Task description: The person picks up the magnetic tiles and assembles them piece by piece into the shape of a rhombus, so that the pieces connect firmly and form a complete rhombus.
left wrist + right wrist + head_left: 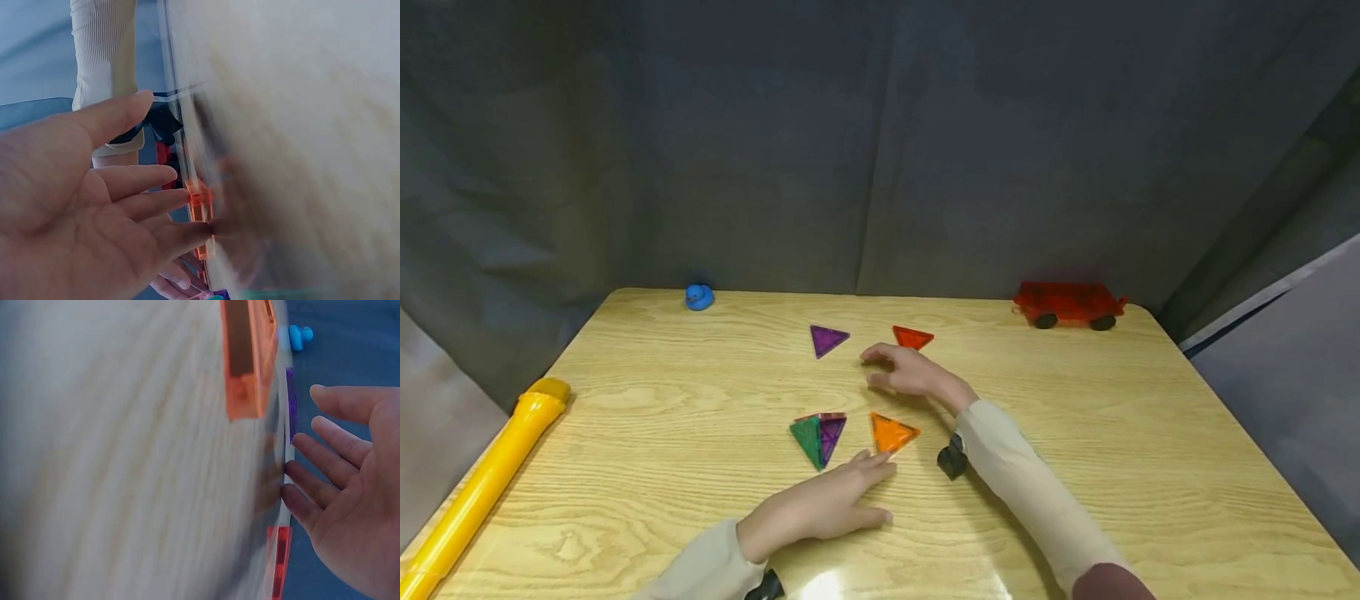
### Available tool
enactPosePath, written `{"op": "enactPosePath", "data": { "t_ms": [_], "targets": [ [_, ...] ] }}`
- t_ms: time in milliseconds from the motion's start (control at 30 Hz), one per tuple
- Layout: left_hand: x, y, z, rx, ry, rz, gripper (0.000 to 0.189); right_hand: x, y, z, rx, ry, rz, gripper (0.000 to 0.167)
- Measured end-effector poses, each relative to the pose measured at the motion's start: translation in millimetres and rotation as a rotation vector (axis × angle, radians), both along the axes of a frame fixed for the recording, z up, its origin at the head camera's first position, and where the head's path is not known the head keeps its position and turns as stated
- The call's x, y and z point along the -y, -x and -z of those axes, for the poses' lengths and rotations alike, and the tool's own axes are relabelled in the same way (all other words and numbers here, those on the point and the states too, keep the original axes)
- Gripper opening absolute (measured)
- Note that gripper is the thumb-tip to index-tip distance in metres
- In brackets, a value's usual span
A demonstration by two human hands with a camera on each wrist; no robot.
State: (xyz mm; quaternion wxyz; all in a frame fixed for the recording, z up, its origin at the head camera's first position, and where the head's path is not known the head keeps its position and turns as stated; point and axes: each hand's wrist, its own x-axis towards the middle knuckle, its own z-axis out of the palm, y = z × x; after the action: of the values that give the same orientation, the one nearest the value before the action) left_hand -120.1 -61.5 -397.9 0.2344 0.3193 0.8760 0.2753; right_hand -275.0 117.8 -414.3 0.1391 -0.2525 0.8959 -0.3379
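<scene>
My left hand stretches over the near part of the table with its fingers extended. Its fingertips are right at the near edge of a translucent orange triangular tile piece; the left wrist view shows the open palm beside that orange piece. Farther back, my right hand is low over the wood, fingers loosely bent and holding nothing. Just behind it lies a red triangle tile, partly covered by the hand. A purple triangle tile lies to its left. Left of the orange piece sits a green-and-purple triangular tile assembly.
A blue toy duck stands at the back left edge of the wooden table. At the back right is a red toy wagon with black wheels. A long yellow tube lies along the left edge. Dark curtains hang behind.
</scene>
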Motion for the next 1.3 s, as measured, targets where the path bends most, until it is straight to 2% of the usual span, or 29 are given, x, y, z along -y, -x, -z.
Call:
{"op": "enactPosePath", "data": {
  "t_ms": [300,567,800,1300],
  "targets": [
    [4.8,-3.8,-2.2,0.006,-0.005,-0.008,0.064,11.3,7.3,-3.4,0.008,-0.054,-0.019,0.045],
    [7.8,-5.9,-3.9,-0.015,-0.012,-0.011,0.064,25.4,16.1,-2.9,-0.054,-0.162,-0.038,0.051],
    [8.7,-6.9,-5.1,-0.004,-0.007,-0.015,0.062,37.4,18.2,-2.6,-0.034,-0.229,-0.037,0.060],
    [9.4,-6.5,-8.7,0.002,-0.011,-0.017,0.058,45.8,20.5,-4.0,0.001,-0.310,0.011,0.057]
  ]
}}
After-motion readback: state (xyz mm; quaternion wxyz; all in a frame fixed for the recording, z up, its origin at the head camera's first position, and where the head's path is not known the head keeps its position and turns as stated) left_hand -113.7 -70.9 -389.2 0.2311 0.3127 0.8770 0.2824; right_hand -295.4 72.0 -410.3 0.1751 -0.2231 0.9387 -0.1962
